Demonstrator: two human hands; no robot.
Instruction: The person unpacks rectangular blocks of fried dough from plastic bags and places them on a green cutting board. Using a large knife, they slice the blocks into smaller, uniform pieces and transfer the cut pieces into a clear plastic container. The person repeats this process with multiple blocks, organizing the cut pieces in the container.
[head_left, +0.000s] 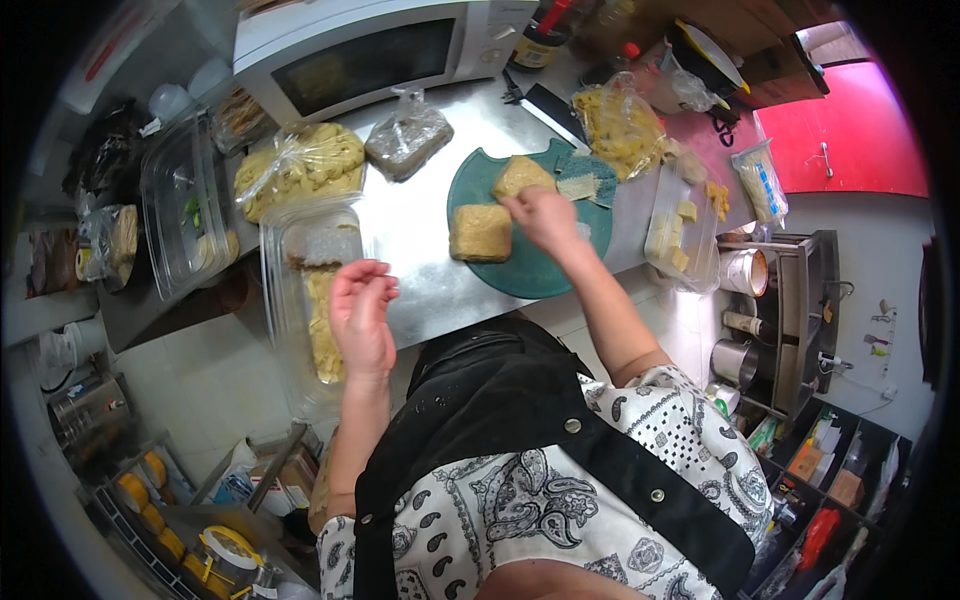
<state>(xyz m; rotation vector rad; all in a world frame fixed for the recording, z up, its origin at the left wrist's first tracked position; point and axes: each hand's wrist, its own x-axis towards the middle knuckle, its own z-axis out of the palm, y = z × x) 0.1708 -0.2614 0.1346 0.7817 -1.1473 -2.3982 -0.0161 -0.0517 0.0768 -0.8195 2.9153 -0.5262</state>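
Observation:
My right hand (547, 217) is over a green round cutting board (525, 274), its fingertips bunched at the near edge of a yellowish block (523, 175). Whether it pinches anything is hidden. A second, squarish tan block (481, 233) sits just left of those fingers, at the board's left edge. My left hand (364, 315) hangs in the air with loosely curled fingers and nothing visible in it. Below and beside it is a long clear plastic container (274, 300) holding yellow pieces (322, 300) and a brown-edged greyish slab (322, 245).
Behind the board are a teal knitted cloth (589, 178), a bagged grey-brown block (409, 139) and a white microwave (255, 64). Bagged yellow dough-like food (300, 165) lies left. At right stand another yellow-filled bag (619, 127) and a clear tub of pale chunks (682, 232).

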